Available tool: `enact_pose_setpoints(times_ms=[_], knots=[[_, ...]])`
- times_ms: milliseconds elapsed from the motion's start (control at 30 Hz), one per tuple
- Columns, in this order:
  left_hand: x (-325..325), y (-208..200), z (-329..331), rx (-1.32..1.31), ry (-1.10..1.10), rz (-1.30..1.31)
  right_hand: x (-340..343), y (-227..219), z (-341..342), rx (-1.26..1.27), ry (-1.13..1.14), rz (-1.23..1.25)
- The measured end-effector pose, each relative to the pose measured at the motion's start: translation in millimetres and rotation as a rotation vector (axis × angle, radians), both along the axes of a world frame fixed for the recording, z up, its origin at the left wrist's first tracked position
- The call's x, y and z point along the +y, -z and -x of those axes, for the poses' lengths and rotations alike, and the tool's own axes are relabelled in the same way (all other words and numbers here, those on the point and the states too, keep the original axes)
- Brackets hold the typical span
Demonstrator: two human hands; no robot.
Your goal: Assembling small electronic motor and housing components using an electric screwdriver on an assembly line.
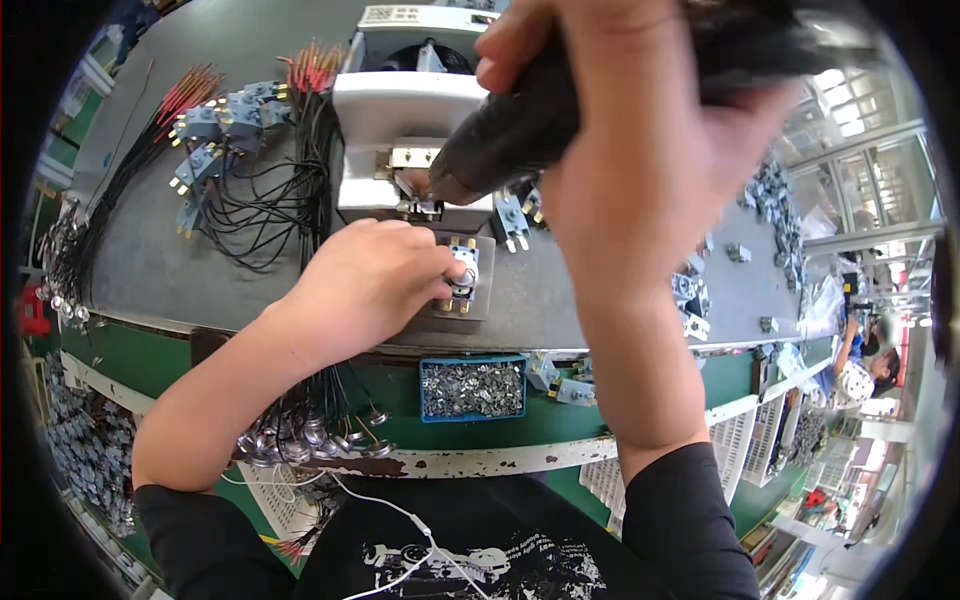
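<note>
My right hand (640,180), blurred by motion, is wrapped around a black electric screwdriver (520,130). Its tapered nose points down and left, at the front opening of a white boxy machine (410,95) that looks like a screw feeder. Whether the bit touches anything there, I cannot tell. Just in front of that machine, the fingertips of my left hand (370,280) pinch a small switch-like block (463,278) with a round silvery top and brass-coloured terminals. This block sits on a flat metal plate (483,290) on the grey bench.
Black wires with red ends (318,150) lie left of the machine, beside several grey-blue switch blocks (235,120). A blue tray (472,420) of small metal pieces stands at the bench's near edge. More loose blocks (770,220) are piled at right. A person (860,375) works farther right.
</note>
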State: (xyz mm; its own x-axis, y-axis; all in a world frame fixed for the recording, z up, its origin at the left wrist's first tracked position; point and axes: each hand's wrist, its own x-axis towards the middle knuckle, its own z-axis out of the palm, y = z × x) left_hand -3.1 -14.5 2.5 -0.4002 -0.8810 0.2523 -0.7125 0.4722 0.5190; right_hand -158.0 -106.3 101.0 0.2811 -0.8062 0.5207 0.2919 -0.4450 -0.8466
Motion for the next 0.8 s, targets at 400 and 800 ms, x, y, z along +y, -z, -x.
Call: enact_pose_setpoints(times_ms=[400,800], knots=[[4,0,2,-0.054,0.003,-0.018,1,1,-39,0.068,-0.138,0.047],[6,10,3,0.042,-0.007,0.047,6,8,-8,0.021,-0.035,0.335]])
